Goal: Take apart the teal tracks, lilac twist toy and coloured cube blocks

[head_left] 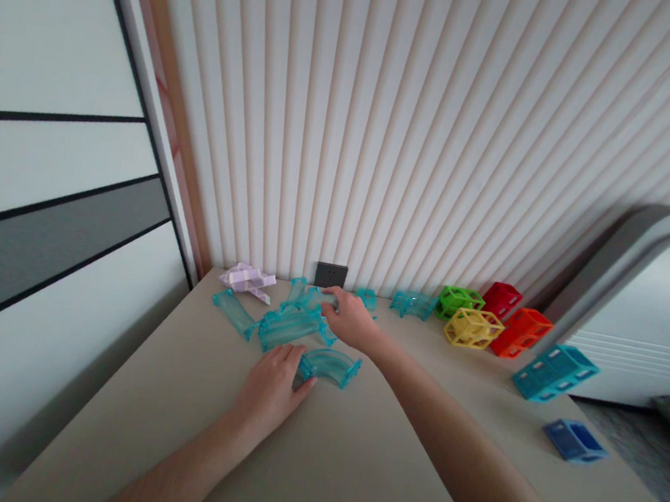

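My left hand (pixel 272 386) is closed on the left end of a curved, see-through turquoise track piece (pixel 331 365) lying on the table. Farther back, my right hand (pixel 352 321) has its fingers and thumb bent around the end of another turquoise track piece (pixel 308 298); part of that grip is hidden. Between the hands lies a wide turquoise track piece (pixel 291 328). To its left, a straight turquoise track piece (pixel 234 314) rests at a slant.
Pale purple pieces (pixel 248 278) are piled at the back left. Along the right stand green (pixel 458 301), yellow (pixel 474 329), red (pixel 501 299), orange (pixel 522 333), teal (pixel 556 375) and blue (pixel 575 440) frame blocks. A ribbed wall with a black socket (pixel 331 275) borders the table (pixel 340 470).
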